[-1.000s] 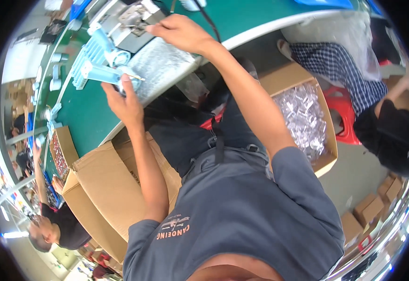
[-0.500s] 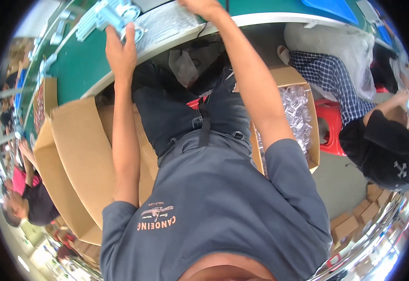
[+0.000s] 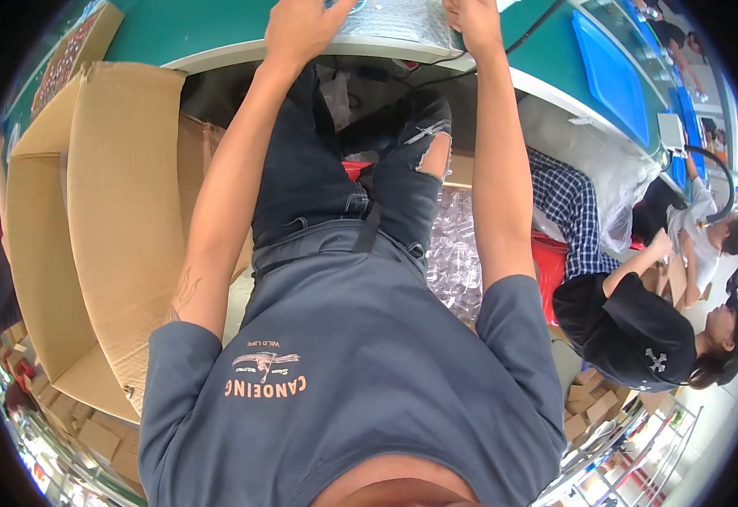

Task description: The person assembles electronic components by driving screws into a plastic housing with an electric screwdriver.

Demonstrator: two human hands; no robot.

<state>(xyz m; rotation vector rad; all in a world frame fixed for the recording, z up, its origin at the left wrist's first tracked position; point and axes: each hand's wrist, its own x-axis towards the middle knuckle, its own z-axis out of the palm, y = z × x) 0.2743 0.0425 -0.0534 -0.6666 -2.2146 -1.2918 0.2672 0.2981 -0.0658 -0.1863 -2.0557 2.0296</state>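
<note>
Holding a bubble bag (image 3: 394, 21) flat at the bench (image 3: 217, 29) edge, left hand (image 3: 305, 29) and right hand (image 3: 470, 17) on it; finger state hidden; next likely needs a firm grip

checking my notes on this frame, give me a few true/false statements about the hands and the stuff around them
1. Both hands rest on a bubble-wrap sheet at the table edge. True: left hand, right hand.
2. The table is red. False: it is green with a pale edge.
3. An open cardboard box stands at the person's left. True.
4. The blue tray lies on the floor. False: it lies on the table, to the right.
5. The trousers are torn at one knee. True.
</note>
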